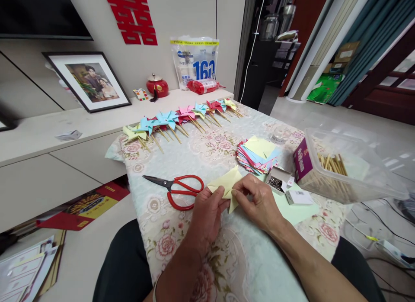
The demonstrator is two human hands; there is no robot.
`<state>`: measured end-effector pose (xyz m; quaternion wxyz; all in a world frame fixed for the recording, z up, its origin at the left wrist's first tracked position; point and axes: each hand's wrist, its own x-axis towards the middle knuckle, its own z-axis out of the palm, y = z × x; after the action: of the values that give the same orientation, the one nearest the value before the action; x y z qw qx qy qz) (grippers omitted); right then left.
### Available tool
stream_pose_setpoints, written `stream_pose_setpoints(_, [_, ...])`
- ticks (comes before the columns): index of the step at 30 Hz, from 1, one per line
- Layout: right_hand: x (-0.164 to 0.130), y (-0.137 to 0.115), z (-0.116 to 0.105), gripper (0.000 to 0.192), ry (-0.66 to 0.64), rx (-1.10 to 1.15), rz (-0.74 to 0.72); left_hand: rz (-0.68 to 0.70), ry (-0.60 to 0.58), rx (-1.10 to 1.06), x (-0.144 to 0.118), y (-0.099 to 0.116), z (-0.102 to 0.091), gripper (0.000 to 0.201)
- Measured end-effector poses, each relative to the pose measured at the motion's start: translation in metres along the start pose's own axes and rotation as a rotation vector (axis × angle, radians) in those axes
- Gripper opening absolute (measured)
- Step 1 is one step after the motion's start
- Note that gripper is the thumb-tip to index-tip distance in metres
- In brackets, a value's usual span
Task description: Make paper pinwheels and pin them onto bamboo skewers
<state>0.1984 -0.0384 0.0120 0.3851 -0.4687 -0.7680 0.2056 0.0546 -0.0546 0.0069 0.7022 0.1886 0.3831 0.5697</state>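
Between my two hands is a pale yellow paper pinwheel (227, 181), partly folded, its corners bent inward. My left hand (210, 209) pinches its left side with thumb and fingers. At the middle and right of the paper, the fingers of my right hand (256, 198) are closed on it; whether they also hold a pin is hidden. Red-handled scissors (184, 187) lie beside my left hand. To the right sit an open small box of metal pins (276, 183) and a white box lid (298, 197). Behind them is a stack of cut coloured paper squares (259, 150).
Finished pinwheels (167, 119) on sticks line the table's back edge. A clear plastic tub (350, 163) with wooden sticks (332, 163) stands at the right edge. A light green sheet (296, 212) lies under the boxes. A floral tablecloth (214, 142) covers the table.
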Motion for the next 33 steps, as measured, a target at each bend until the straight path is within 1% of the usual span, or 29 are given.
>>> stream_pose_setpoints(3, [0.000, 0.000, 0.000, 0.012, 0.004, -0.007, 0.014, 0.011, 0.010, 0.010, -0.001, 0.000, 0.001, 0.030])
stream_pose_setpoints(7, [0.000, -0.001, -0.001, 0.013, 0.020, -0.022, 0.036, 0.025, -0.023, 0.040, -0.003, 0.000, 0.004, 0.038])
stream_pose_setpoints(11, [0.001, -0.002, -0.001, 0.014, 0.033, -0.036, 0.055, 0.069, -0.026, 0.077, -0.004, -0.003, 0.005, 0.038])
stream_pose_setpoints(14, [0.001, -0.002, -0.001, 0.013, 0.040, -0.042, 0.056, 0.080, -0.032, 0.084, -0.003, -0.006, 0.004, 0.041])
stream_pose_setpoints(16, [0.001, -0.002, -0.001, 0.012, 0.045, -0.045, 0.061, 0.085, -0.030, 0.091, -0.002, -0.007, 0.004, 0.040])
stream_pose_setpoints(20, [0.001, -0.002, 0.000, 0.010, 0.061, -0.060, 0.069, 0.073, -0.015, 0.108, -0.001, -0.006, 0.004, 0.035])
stream_pose_setpoints(24, [0.002, -0.001, -0.004, 0.007, 0.118, -0.012, 0.073, 0.045, 0.051, 0.128, -0.002, -0.001, 0.005, 0.034])
stream_pose_setpoints(26, [0.003, 0.003, -0.008, 0.020, 0.173, 0.057, 0.108, 0.026, 0.075, 0.123, -0.002, 0.003, 0.005, 0.037])
stream_pose_setpoints(28, [0.005, 0.009, -0.011, 0.040, 0.206, 0.188, 0.202, 0.005, 0.076, 0.111, -0.002, 0.007, 0.004, 0.042])
stream_pose_setpoints(31, [0.008, 0.018, -0.011, 0.063, 0.165, 0.517, 0.404, -0.010, 0.049, 0.113, -0.002, 0.010, 0.002, 0.048])
stream_pose_setpoints(33, [0.008, 0.020, -0.010, 0.072, 0.117, 0.723, 0.494, -0.012, 0.019, 0.123, -0.002, 0.010, 0.000, 0.049])
